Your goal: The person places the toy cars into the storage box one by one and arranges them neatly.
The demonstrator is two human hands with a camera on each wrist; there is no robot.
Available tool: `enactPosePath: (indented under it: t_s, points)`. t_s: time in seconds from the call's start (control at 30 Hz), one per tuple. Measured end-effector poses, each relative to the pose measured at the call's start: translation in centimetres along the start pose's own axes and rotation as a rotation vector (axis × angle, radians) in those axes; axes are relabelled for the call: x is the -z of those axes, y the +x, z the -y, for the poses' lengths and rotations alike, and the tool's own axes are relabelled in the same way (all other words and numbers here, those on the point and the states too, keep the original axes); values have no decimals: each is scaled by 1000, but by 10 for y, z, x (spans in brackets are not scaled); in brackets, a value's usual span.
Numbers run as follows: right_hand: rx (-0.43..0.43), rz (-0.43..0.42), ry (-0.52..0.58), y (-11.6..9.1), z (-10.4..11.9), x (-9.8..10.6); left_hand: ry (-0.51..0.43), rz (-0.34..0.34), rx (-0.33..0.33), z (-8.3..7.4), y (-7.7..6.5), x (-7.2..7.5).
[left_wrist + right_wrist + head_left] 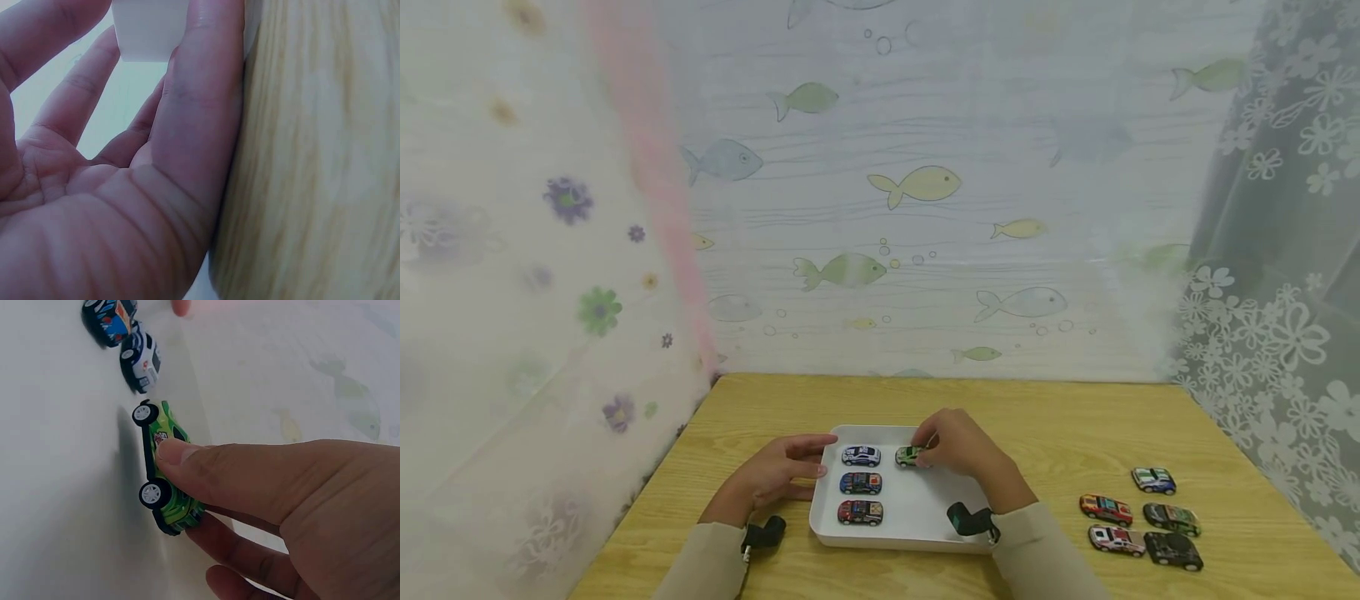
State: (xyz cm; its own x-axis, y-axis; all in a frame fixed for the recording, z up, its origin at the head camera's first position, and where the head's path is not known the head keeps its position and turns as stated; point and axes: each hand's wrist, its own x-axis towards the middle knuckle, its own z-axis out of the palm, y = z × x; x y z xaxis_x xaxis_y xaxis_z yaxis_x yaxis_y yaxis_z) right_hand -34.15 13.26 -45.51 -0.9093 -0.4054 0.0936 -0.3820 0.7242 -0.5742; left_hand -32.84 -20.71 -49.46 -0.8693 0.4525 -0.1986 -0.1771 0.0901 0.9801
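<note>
My right hand [958, 450] pinches a green toy car [164, 469] between thumb and fingers over the back middle of a white tray [917, 521]. The right wrist view shows its wheels close to the tray floor; whether they touch it I cannot tell. Down the tray's left side stand a white-and-blue toy car [861, 456], a dark blue toy car [860, 483] with orange and a red-and-black toy car [860, 512]. My left hand [778, 471] rests at the tray's left wall, fingers mostly straight and touching it; its lower side lies on the table.
Right of the tray, several toy cars lie on the wooden table [1030, 417]: a white-green-blue car [1154, 480], a red-orange car [1106, 509], a dark green car [1172, 518], a white-and-red car [1117, 540] and a black car [1174, 551]. A fish-print curtain [850, 333] hangs behind.
</note>
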Motion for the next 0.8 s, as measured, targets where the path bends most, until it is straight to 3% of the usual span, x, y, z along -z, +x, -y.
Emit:
enactPosePath:
  t_s: [0.8]
  points:
    - [25,10,-21,0,2,-3,5,-17,7,-2,0,-1]
